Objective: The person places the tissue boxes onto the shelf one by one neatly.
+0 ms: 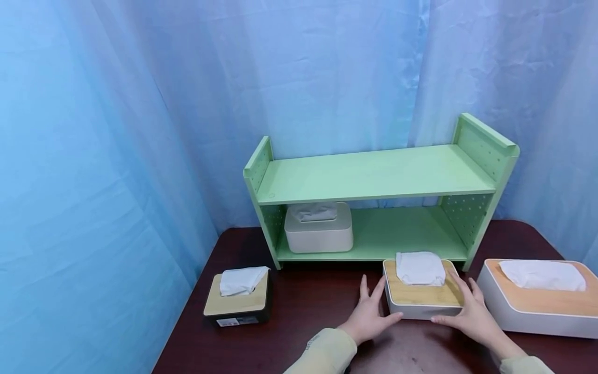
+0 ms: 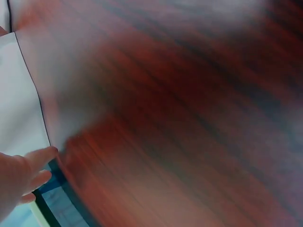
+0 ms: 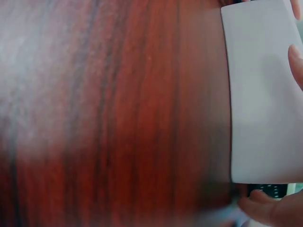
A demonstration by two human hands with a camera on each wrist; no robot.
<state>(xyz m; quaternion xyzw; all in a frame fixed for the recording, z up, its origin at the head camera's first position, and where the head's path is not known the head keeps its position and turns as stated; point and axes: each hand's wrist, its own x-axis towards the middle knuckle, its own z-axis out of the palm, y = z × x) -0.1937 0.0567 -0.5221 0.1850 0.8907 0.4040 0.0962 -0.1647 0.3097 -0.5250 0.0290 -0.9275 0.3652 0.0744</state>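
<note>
A white tissue box [image 1: 422,297] with a wooden lid and a white tissue sticking out stands on the dark red table [image 1: 308,311], just in front of the green shelf. My left hand [image 1: 372,313] lies against its left side, fingers fairly straight and thumb at the front corner. My right hand [image 1: 469,313] lies against its right side in the same way. The left wrist view is blurred, with the box's white wall [image 2: 19,104] next to my left fingers [image 2: 21,172]. In the right wrist view the white wall [image 3: 260,94] fills the right side, with my fingertips [image 3: 274,210] at its edge.
A green two-level shelf [image 1: 374,176] stands at the back of the table, with a beige tissue box [image 1: 319,231] on its lower level. A black box with a wooden lid [image 1: 238,304] sits at the left, and a larger white box [image 1: 537,309] at the right. Blue curtains [image 1: 117,156] surround the table.
</note>
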